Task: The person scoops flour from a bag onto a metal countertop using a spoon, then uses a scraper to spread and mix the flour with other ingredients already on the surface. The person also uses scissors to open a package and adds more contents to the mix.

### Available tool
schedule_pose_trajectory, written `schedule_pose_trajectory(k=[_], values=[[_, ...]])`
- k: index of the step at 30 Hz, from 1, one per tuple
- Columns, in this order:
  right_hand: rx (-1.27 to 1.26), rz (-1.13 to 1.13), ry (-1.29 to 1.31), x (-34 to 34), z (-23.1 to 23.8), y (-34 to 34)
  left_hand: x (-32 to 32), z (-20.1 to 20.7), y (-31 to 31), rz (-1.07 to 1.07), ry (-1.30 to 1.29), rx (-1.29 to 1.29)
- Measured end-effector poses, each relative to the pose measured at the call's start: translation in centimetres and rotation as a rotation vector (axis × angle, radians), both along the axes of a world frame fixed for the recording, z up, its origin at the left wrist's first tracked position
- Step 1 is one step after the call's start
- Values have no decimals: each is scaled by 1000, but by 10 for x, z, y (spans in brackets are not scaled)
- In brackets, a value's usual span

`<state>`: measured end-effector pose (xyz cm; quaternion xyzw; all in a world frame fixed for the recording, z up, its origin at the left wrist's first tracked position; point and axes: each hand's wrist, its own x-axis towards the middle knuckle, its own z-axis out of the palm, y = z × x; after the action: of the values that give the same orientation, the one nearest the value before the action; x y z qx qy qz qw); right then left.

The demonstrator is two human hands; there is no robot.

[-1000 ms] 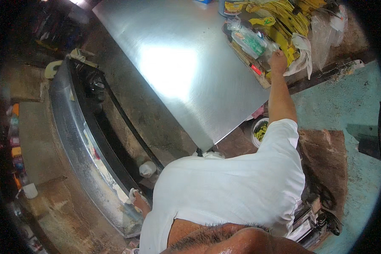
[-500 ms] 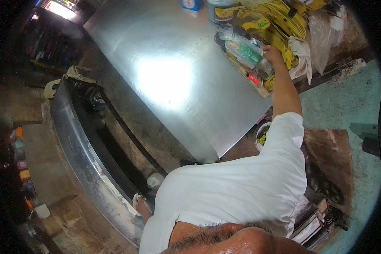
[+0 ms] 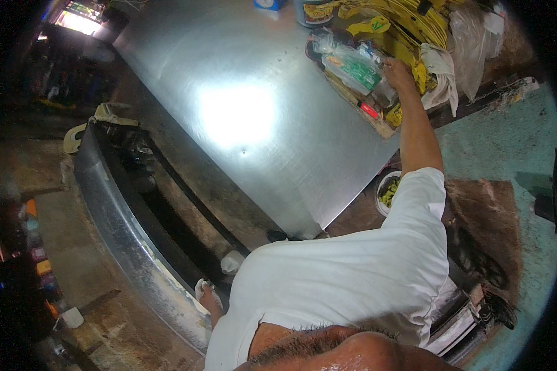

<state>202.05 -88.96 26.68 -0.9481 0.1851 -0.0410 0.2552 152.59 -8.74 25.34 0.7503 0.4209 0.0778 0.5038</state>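
My right arm reaches to the far right corner of the metal table. There my right hand [image 3: 398, 74] is closed, its fingertips beside a small white and blue item [image 3: 371, 53]; what the fingers grip is too small to make out. Next to it lie a clear plastic bag with green contents [image 3: 356, 71] and a red-handled tool [image 3: 369, 110]. Low on the left, my left hand [image 3: 210, 300] is closed on a crumpled white cloth [image 3: 200, 288] by the rim of the long dark metal trough [image 3: 145, 250].
Yellow plastic bags [image 3: 408, 28], a white rag [image 3: 439, 71] and a dark bucket [image 3: 312, 12] crowd the far end of the shiny metal table [image 3: 291, 179]. A bowl of green pieces [image 3: 388, 193] sits below the table's right edge. A white container [image 3: 231, 263] stands near the trough.
The view has shifted slightly. My right hand has moved a little and the white and blue item shows more clearly by its fingers. My left hand stays by the trough with the white cloth.
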Motion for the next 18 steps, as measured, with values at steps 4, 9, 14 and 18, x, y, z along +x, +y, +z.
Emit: schedule_pose_trajectory(k=[4, 9, 14, 18], values=[[-158, 65, 89, 28, -11, -11, 6, 3, -2, -38, -23, 6], [-29, -152, -89, 39, -18, -11, 6, 8, -5, -12, 19, -24], [-198, -131, 8, 49, 1, -6, 2, 4, -4, -5, 13, -35], [-163, -5, 9, 45, 18, 12, 6, 8, -10, 19, 101, -12]])
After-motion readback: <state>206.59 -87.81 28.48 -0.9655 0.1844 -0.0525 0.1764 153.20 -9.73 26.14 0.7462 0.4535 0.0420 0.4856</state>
